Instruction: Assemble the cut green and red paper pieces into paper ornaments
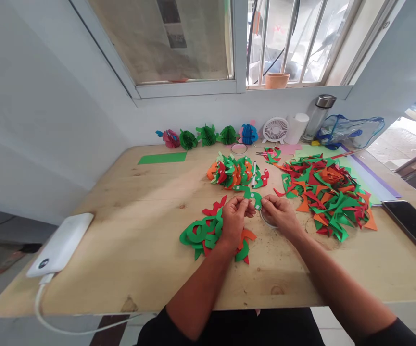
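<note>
Along the near edge of the pale wooden surface [132,230], bare wood runs from between the person's 2 forearms leftward to a white rounded power bank [63,242], whose white cable [39,300] drops past that edge. Just beyond, partly covered by the left hand [233,221], lies a loose heap of curved green, red and orange paper cutouts [195,233]; no white squares show on them, so they look like the portion left to do. Farther in, between the hands, is a wavy green paper cutout with small white squares [254,198]: the left fingers pinch 1 end, while the right hand [282,214] has its fingers pressed together at the other, apparently gripping it. Under the right hand sits a partly hidden white-rimmed ring [264,221]. Rightward, a black phone [413,229] and a broad pile of jagged coloured paper scraps [334,192] narrow the room on that side; the left offers more. Past the hands, a bunch of green, red and orange paper pieces dotted with white squares [229,172] seems to be the share done, suggesting work partway along. By the wall stand 5 folded-paper figures [208,136] and a small white fan [275,129], bounding the far side.
</note>
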{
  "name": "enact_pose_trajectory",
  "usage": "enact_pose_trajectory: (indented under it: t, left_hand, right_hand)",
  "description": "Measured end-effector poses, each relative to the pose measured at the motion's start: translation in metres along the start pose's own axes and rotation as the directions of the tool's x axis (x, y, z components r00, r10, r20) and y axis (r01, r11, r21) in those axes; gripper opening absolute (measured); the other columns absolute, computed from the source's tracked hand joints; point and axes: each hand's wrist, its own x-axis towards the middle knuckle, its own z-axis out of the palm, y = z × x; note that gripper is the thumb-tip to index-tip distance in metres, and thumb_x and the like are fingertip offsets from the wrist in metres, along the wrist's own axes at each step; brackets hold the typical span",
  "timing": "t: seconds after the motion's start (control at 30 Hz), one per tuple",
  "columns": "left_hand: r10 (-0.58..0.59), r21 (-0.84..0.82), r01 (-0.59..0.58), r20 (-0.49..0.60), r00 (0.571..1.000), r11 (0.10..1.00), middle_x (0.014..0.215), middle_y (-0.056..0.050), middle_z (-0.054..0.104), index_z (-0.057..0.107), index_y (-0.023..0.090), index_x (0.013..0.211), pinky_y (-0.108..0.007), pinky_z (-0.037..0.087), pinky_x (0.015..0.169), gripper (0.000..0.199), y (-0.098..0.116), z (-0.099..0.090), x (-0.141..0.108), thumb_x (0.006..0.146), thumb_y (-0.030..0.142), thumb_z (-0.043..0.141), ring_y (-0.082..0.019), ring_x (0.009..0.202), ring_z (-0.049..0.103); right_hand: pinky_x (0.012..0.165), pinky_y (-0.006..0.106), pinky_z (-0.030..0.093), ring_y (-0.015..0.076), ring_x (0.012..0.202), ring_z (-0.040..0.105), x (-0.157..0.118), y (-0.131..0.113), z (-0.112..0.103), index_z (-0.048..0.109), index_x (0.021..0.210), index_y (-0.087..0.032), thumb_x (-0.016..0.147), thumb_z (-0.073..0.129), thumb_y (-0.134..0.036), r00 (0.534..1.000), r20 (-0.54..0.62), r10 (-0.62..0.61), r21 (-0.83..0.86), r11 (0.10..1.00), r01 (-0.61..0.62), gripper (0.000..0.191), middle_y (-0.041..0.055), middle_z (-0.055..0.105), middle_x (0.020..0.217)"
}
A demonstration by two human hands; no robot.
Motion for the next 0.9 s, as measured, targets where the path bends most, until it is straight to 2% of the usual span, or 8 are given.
enact_pose_trajectory:
  t: [0.13, 0.2, 0.33, 0.43, 0.57, 0.7, 0.77, 0.9]
  left_hand:
    - [-0.017, 0.049, 0.015, 0.041, 0.999, 0.999, 0.057, -0.003, 0.063, 0.059, 0.014, 0.067, -0.024, 0.047, 0.052, 0.018, 0.000, -0.001, 0.000, 0.069, 0.032, 0.059, -0.012, 0.050, 0.057]
    - [-0.040, 0.082, 0.034, 0.075, 0.996, 0.996, 0.056, -0.002, 0.062, 0.059, 0.014, 0.065, -0.023, 0.045, 0.050, 0.018, 0.000, -0.001, -0.002, 0.069, 0.032, 0.059, -0.011, 0.048, 0.056]
    - [-0.071, 0.112, 0.058, 0.117, 0.991, 0.992, 0.053, -0.001, 0.061, 0.058, 0.015, 0.061, -0.021, 0.041, 0.046, 0.017, 0.002, 0.000, -0.003, 0.067, 0.030, 0.059, -0.010, 0.045, 0.053]
    - [-0.057, 0.114, 0.045, 0.103, 0.993, 0.992, 0.051, 0.000, 0.059, 0.057, 0.015, 0.062, -0.020, 0.038, 0.043, 0.017, 0.003, 0.001, -0.003, 0.068, 0.031, 0.059, -0.009, 0.044, 0.051]
    - [-0.035, 0.123, 0.025, 0.078, 0.996, 0.992, 0.052, -0.001, 0.061, 0.058, 0.015, 0.065, -0.020, 0.038, 0.044, 0.019, 0.002, 0.001, -0.002, 0.069, 0.033, 0.061, -0.009, 0.045, 0.052]
    - [-0.047, 0.161, 0.033, 0.086, 0.995, 0.986, 0.053, -0.001, 0.061, 0.059, 0.015, 0.067, -0.019, 0.037, 0.042, 0.019, 0.000, 0.002, -0.004, 0.069, 0.034, 0.062, -0.009, 0.043, 0.051]
    - [-0.053, 0.189, 0.031, 0.117, 0.992, 0.981, 0.053, -0.001, 0.061, 0.059, 0.015, 0.067, -0.019, 0.037, 0.043, 0.017, -0.001, 0.003, -0.005, 0.069, 0.032, 0.061, -0.009, 0.044, 0.051]
    - [-0.037, 0.266, -0.017, 0.197, 0.980, 0.964, 0.054, 0.000, 0.060, 0.059, 0.015, 0.068, -0.019, 0.038, 0.045, 0.014, -0.002, 0.003, -0.008, 0.071, 0.028, 0.058, -0.009, 0.047, 0.052]
  right_hand:
    - [0.041, 0.022, 0.022, 0.0069, 0.043, 0.029, 0.001, -0.003, -0.002, 0.044, 0.056, -0.019, 0.077, 0.049, -0.052, 0.999, -0.035, -0.026, -0.039, 0.999, 0.024, 0.040, -0.0054, 0.035, 0.047]
    - [0.042, 0.022, 0.023, 0.0073, 0.045, 0.029, 0.002, -0.003, -0.004, 0.048, 0.058, -0.018, 0.076, 0.050, -0.051, 0.997, -0.054, -0.048, -0.077, 0.996, 0.043, 0.038, -0.0049, 0.036, 0.049]
    - [0.048, 0.023, 0.028, 0.0087, 0.051, 0.037, 0.003, 0.001, -0.006, 0.055, 0.064, -0.016, 0.075, 0.053, -0.045, 0.996, -0.009, -0.087, -0.106, 0.991, 0.085, 0.031, -0.0027, 0.045, 0.055]
    - [0.048, 0.022, 0.029, 0.0087, 0.052, 0.038, 0.004, 0.002, -0.008, 0.055, 0.064, -0.016, 0.074, 0.054, -0.042, 0.995, -0.012, -0.098, -0.092, 0.991, 0.096, 0.029, -0.0028, 0.046, 0.056]
    - [0.045, 0.022, 0.026, 0.0077, 0.047, 0.033, 0.008, 0.003, -0.018, 0.052, 0.061, -0.017, 0.073, 0.054, -0.045, 0.981, -0.180, -0.076, -0.065, 0.996, 0.065, 0.031, -0.0049, 0.040, 0.050]
    - [0.044, 0.023, 0.026, 0.0086, 0.047, 0.036, 0.016, 0.009, -0.035, 0.056, 0.064, -0.016, 0.071, 0.056, -0.046, 0.924, -0.377, -0.065, -0.095, 0.995, 0.032, 0.031, -0.0036, 0.045, 0.049]
    - [0.046, 0.023, 0.029, 0.0097, 0.048, 0.040, 0.020, 0.014, -0.042, 0.058, 0.065, -0.016, 0.071, 0.056, -0.046, 0.905, -0.421, -0.057, -0.128, 0.992, 0.003, 0.030, -0.0019, 0.050, 0.051]
    - [0.050, 0.024, 0.035, 0.0117, 0.050, 0.048, 0.024, 0.021, -0.047, 0.060, 0.065, -0.016, 0.072, 0.056, -0.044, 0.897, -0.436, -0.073, -0.202, 0.979, -0.018, 0.029, -0.0001, 0.056, 0.053]
